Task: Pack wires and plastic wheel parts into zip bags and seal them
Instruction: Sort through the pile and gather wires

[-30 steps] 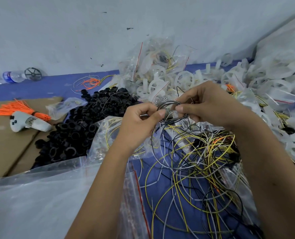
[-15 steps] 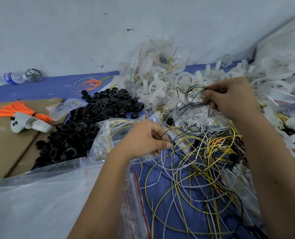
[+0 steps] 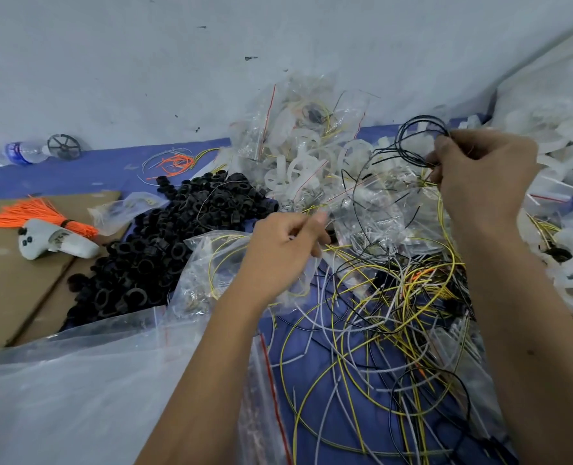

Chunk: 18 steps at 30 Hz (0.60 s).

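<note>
My right hand (image 3: pixel 479 176) is raised at the upper right and pinches a coiled loop of black wire (image 3: pixel 419 139); loose black ends trail down from it. My left hand (image 3: pixel 285 253) hovers lower at centre, fingers curled and blurred, over a clear zip bag (image 3: pixel 204 273) with yellow wires in it and next to small empty zip bags (image 3: pixel 369 209). What the left fingers hold is unclear. A tangle of yellow, white and black wires (image 3: pixel 395 330) lies below both hands. Black plastic wheel parts (image 3: pixel 164 243) are heaped at left, white wheel parts (image 3: pixel 298 169) behind.
Filled zip bags (image 3: pixel 295 109) lean against the wall. A large clear plastic bag (image 3: pixel 77 397) covers the lower left. On the cardboard (image 3: pixel 3 297) lie an orange wire bundle (image 3: pixel 26 213) and a white controller (image 3: pixel 53 243). A water bottle (image 3: pixel 20 152) sits far left.
The hands have separated. My right hand carried the black wire coil up and to the right; my left hand let go of it, dropped, then moved toward the small zip bags.
</note>
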Motion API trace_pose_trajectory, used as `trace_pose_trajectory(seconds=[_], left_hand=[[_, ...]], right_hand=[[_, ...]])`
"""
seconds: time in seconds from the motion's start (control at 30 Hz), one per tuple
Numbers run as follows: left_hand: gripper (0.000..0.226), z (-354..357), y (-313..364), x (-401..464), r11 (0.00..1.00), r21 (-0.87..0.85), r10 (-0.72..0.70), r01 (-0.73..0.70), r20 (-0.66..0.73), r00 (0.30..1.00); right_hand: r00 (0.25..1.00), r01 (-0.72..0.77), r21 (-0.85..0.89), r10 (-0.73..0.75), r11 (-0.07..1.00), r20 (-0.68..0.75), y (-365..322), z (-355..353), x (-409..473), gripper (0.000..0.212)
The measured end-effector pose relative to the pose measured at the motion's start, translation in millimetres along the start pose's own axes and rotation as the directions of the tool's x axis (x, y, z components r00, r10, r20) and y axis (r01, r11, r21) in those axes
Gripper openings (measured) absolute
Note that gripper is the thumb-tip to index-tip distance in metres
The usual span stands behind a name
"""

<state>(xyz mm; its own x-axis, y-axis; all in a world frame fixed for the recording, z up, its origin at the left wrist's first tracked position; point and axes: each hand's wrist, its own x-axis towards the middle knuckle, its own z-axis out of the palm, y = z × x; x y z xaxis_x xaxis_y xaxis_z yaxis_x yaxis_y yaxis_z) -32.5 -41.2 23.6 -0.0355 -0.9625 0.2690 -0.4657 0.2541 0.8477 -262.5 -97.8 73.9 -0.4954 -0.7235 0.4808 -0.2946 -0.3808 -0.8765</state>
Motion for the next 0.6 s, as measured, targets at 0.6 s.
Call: trace_pose_trajectory(seconds=[0.6], left_hand=[[0.021,-26,-17,5,0.906,-0.283,-0.361,0.315,-0.127,0.924]], right_hand=[[0.969,-0.200,0.533,0.084,0.822,0.233,-42,25,-29,0.008]])
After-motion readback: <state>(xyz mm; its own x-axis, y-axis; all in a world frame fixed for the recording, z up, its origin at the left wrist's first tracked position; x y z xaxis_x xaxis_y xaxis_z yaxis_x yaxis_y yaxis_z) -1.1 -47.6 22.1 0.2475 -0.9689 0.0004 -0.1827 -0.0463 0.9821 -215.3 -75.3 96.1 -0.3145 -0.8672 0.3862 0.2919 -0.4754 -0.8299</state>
